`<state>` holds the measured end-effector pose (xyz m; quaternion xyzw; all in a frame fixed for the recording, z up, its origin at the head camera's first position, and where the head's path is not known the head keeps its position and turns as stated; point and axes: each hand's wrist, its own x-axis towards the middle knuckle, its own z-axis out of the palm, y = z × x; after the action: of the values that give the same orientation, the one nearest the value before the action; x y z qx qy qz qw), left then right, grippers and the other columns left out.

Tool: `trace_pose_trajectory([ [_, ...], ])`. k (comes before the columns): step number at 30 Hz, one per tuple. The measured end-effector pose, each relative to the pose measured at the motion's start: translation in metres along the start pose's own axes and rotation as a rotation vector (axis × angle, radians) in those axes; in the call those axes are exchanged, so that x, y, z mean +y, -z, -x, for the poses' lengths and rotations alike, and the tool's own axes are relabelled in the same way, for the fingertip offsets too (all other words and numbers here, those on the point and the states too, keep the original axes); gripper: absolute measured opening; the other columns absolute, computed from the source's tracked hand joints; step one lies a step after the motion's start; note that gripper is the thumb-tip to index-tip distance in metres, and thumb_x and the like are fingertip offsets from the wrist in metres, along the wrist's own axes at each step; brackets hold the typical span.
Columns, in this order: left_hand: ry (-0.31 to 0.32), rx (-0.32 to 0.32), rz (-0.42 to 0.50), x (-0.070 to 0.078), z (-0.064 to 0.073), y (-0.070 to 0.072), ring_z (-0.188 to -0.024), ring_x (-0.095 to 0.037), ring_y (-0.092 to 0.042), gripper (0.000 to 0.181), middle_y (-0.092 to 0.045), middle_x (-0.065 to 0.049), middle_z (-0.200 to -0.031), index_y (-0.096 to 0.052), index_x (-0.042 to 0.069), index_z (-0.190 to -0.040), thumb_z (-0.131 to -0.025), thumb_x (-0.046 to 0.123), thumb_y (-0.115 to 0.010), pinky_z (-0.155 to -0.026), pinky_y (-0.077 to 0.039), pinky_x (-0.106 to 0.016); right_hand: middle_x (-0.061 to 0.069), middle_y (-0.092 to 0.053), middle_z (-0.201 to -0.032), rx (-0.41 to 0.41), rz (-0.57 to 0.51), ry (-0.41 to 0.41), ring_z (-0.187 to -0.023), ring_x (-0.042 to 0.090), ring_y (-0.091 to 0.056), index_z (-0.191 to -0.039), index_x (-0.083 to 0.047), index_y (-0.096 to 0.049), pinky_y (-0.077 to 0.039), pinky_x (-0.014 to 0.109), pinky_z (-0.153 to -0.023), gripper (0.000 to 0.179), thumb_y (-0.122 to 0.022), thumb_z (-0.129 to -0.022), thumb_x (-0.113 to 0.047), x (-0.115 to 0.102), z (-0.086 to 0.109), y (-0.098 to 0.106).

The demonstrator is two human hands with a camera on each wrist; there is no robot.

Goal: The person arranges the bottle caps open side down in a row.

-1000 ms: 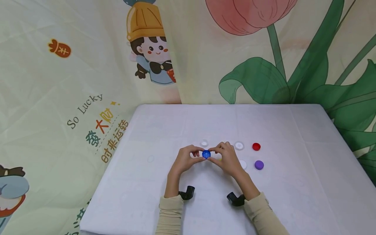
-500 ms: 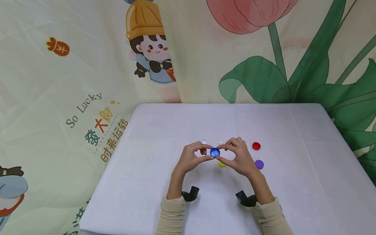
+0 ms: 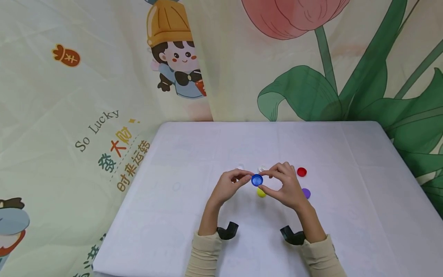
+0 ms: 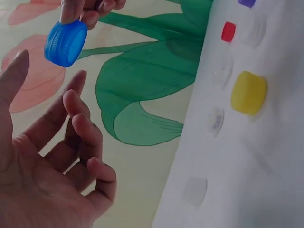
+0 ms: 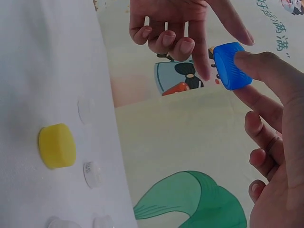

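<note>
A blue bottle cap (image 3: 257,180) with a ribbed side is held up above the table. My right hand (image 3: 283,184) pinches it between thumb and index finger, and its other fingers are loosely bent. Beside the cap is my left hand (image 3: 227,186). In the left wrist view, its thumb and relaxed fingers stand apart, with a gap between them and the blue cap (image 4: 65,43). The right wrist view also shows the left fingertips free of the cap. Below the hands, a yellow cap (image 3: 261,192) lies on the cloth.
A red cap (image 3: 302,172) and a purple cap (image 3: 306,193) lie right of the right hand, which partly covers the purple one. Several clear or white caps, among them a white cap (image 4: 215,122), lie on the white tablecloth (image 3: 155,215). A printed cloth hangs behind.
Both hands have moved rightward with the blue cap. Earlier both pinched it; now the left fingers have let go and only the right hand holds it. The yellow cap has come into view.
</note>
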<state>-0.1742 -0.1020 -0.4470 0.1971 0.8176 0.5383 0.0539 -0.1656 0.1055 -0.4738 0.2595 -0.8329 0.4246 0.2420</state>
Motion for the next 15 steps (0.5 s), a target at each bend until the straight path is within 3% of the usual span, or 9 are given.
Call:
trace_pose_trajectory([
  [3,0.060,-0.026,0.021,-0.013,-0.005,-0.004,-0.078,-0.011,-0.048,0.027,-0.065,0.000,-0.090,-0.069,0.011,-0.098,-0.085,0.032,-0.060,-0.066,-0.035,-0.026,-0.005,-0.052,-0.080,0.005,-0.001,0.015,-0.079,0.008,-0.036,-0.095,-0.019,-0.070,-0.025,0.029,-0.070,0.035,-0.081,-0.063,-0.028,0.001,0.000,0.000],
  [5,0.066,-0.029,0.027,-0.019,-0.007,-0.007,-0.076,-0.012,-0.047,0.027,-0.065,0.001,-0.089,-0.070,0.012,-0.095,-0.084,0.034,-0.061,-0.064,-0.034,-0.026,-0.004,-0.052,-0.080,0.008,-0.004,0.025,-0.079,0.008,-0.036,-0.095,-0.019,-0.070,-0.024,0.029,-0.070,0.036,-0.082,-0.062,-0.027,0.002,0.000,0.000],
  [15,0.063,-0.018,0.025,-0.017,-0.007,-0.010,-0.073,-0.015,-0.045,0.022,-0.061,0.001,-0.079,-0.072,0.013,-0.089,-0.083,0.032,-0.063,-0.060,-0.032,-0.027,-0.001,-0.053,-0.079,0.011,-0.001,0.037,-0.078,0.008,-0.036,-0.096,-0.019,-0.070,-0.023,0.029,-0.070,0.038,-0.083,-0.061,-0.025,0.002,0.002,0.001],
])
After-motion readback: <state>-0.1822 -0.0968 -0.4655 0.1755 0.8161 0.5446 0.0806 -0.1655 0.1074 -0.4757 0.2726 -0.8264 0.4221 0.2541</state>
